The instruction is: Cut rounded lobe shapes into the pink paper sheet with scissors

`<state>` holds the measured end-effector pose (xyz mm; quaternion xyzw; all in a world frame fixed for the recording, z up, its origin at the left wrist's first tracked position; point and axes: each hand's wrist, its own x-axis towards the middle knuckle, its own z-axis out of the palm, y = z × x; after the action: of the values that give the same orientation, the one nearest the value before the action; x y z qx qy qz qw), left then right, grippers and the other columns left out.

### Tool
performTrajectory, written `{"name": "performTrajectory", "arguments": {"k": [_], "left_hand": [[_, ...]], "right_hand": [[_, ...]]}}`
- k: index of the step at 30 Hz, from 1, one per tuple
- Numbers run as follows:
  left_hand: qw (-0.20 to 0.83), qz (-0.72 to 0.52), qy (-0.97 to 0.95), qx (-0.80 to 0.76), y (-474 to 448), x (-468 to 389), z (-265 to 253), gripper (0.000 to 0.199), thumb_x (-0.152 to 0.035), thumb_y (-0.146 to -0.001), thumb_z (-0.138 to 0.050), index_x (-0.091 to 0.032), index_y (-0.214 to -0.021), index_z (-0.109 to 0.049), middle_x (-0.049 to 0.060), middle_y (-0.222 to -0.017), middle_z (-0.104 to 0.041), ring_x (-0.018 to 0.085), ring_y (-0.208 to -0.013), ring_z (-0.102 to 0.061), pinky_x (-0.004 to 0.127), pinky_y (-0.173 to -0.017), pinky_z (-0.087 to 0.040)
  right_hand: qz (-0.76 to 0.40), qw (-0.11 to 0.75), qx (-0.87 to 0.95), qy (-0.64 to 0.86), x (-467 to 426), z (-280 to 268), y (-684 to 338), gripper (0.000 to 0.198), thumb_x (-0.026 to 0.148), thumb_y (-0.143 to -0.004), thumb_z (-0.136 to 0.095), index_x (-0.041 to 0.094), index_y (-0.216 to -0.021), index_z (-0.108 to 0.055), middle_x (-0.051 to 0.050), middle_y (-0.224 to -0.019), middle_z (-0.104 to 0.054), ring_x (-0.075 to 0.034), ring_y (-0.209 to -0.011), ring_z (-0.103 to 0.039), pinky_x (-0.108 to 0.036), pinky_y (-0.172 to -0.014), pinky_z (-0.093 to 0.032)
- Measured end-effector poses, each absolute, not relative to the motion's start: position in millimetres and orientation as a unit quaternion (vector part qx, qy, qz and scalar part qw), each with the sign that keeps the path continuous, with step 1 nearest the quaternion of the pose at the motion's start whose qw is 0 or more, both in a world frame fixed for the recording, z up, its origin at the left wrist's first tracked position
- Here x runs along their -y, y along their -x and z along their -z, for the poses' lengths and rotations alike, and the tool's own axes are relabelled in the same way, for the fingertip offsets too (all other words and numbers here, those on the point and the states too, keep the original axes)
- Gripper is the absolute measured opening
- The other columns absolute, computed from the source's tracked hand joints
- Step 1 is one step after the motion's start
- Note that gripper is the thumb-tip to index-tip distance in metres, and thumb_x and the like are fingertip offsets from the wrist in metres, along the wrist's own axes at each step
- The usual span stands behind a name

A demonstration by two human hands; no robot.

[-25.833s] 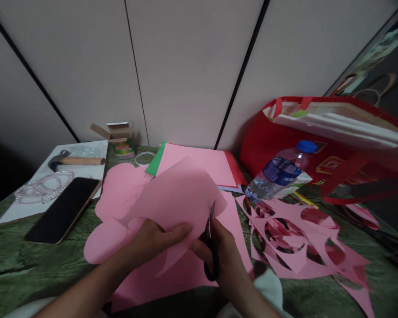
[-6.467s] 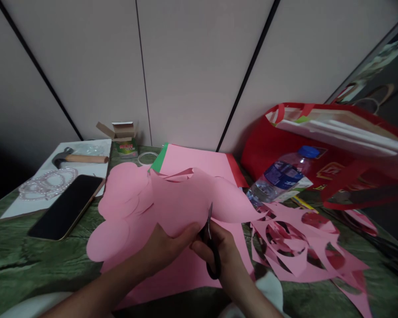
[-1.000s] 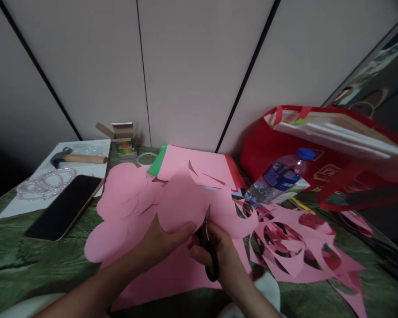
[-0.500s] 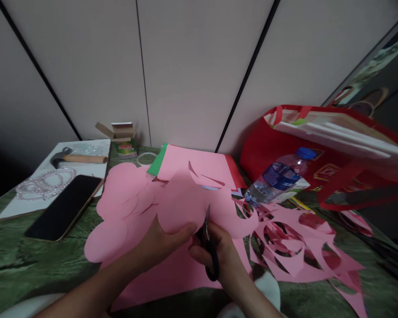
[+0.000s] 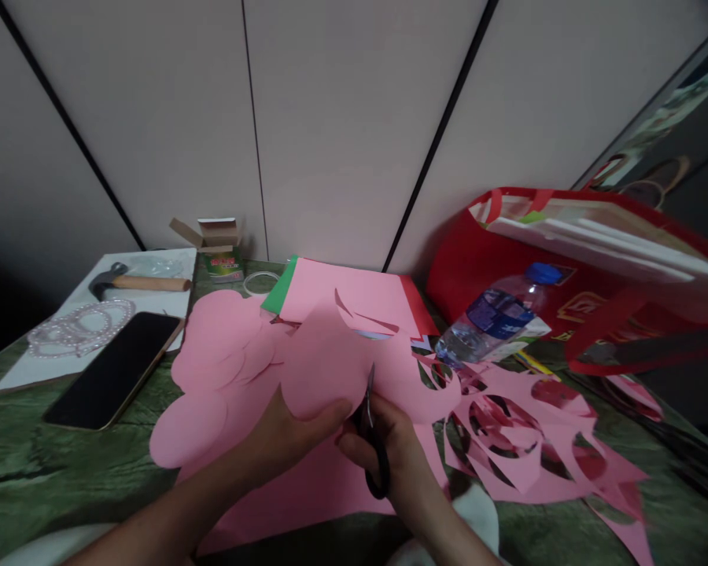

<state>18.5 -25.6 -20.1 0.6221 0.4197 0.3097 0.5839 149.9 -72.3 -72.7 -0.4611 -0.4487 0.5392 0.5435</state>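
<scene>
My left hand pinches the lower edge of a pink paper sheet, thumb on top and fingers hidden beneath. Black-handled scissors are gripped in my right hand, their blades at the paper just right of my left thumb. The held sheet has a curved cut outline and a strip trailing to the right. Under both hands lies a larger pink sheet. Rounded pink paper cutouts are piled to the left, and cut pink scraps are heaped to the right.
A black phone, a hammer and a beaded string are at the left. Behind stand an open small box and a stack of coloured paper. A water bottle leans against a red bag at the right.
Almost nothing differs. The held pink paper has shifted very slightly, with both hands and the scissors in nearly the same place.
</scene>
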Motion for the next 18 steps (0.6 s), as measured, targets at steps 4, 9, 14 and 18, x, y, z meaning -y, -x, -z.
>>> {"name": "performTrajectory", "arguments": {"k": [4, 9, 14, 18], "left_hand": [[0.584, -0.307, -0.618, -0.428, -18.9, 26.3, 18.0, 0.018, -0.025, -0.071, -0.056, -0.018, -0.087, -0.062, 0.005, -0.090, -0.069, 0.022, -0.091, -0.061, 0.031, -0.077, -0.050], [0.588, -0.304, -0.623, -0.417, -17.4, 25.4, 19.4, 0.015, -0.027, -0.072, -0.056, -0.018, -0.084, -0.062, 0.005, -0.086, -0.070, 0.021, -0.090, -0.061, 0.031, -0.079, -0.049], [0.579, -0.308, -0.628, -0.418, -16.3, 24.8, 20.9, 0.012, -0.025, -0.073, -0.056, -0.019, -0.082, -0.061, 0.004, -0.086, -0.068, 0.020, -0.088, -0.061, 0.030, -0.077, -0.049], [0.584, -0.308, -0.633, -0.404, -15.6, 23.1, 21.5, 0.011, -0.025, -0.074, -0.056, -0.019, -0.082, -0.060, 0.003, -0.086, -0.067, 0.019, -0.087, -0.060, 0.029, -0.078, -0.048]], "right_hand": [[-0.546, 0.542, 0.442, 0.462, 71.6, 70.7, -148.8, 0.033, 0.037, -0.057, -0.073, 0.019, -0.066, -0.047, 0.006, -0.055, -0.040, -0.009, -0.049, -0.032, -0.021, -0.044, -0.025], [-0.539, 0.542, 0.444, 0.467, 72.0, 68.6, -148.4, 0.032, 0.036, -0.056, -0.073, 0.019, -0.063, -0.047, 0.006, -0.053, -0.040, -0.009, -0.048, -0.031, -0.021, -0.043, -0.025], [-0.536, 0.549, 0.441, 0.467, 72.5, 69.7, -148.3, 0.028, 0.031, -0.056, -0.074, 0.018, -0.063, -0.050, 0.007, -0.053, -0.039, -0.008, -0.048, -0.031, -0.021, -0.044, -0.026], [-0.538, 0.549, 0.434, 0.470, 73.0, 72.0, -148.9, 0.027, 0.030, -0.057, -0.073, 0.017, -0.063, -0.050, 0.007, -0.052, -0.041, -0.008, -0.047, -0.033, -0.021, -0.044, -0.027]]}}
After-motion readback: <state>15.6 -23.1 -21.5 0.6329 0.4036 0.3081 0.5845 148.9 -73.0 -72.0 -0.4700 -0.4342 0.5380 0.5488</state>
